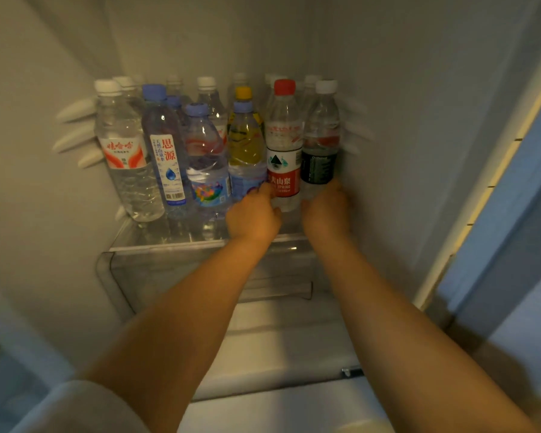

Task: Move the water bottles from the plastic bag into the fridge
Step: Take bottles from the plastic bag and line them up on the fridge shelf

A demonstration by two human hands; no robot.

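Observation:
Both arms reach into the open fridge. Several water bottles stand upright on its glass shelf (169, 245). My left hand (252, 218) grips the base of a blue-capped bottle (245, 145) in the front row, its thumb touching the red-capped bottle (284, 142) beside it. My right hand (327, 214) grips the base of a white-capped bottle with a dark label (320, 135) at the right end of the row. Further left stand a white-capped bottle with a red label (122, 151) and two blue-capped ones (164, 151) (205, 157). The plastic bag is out of view.
A second row of bottles, one with a yellow cap (243, 93), fills the back of the shelf. A clear drawer (156, 276) sits under the shelf. The fridge's right wall (403, 151) is close to my right hand. White rail ribs (75, 132) project from the left wall.

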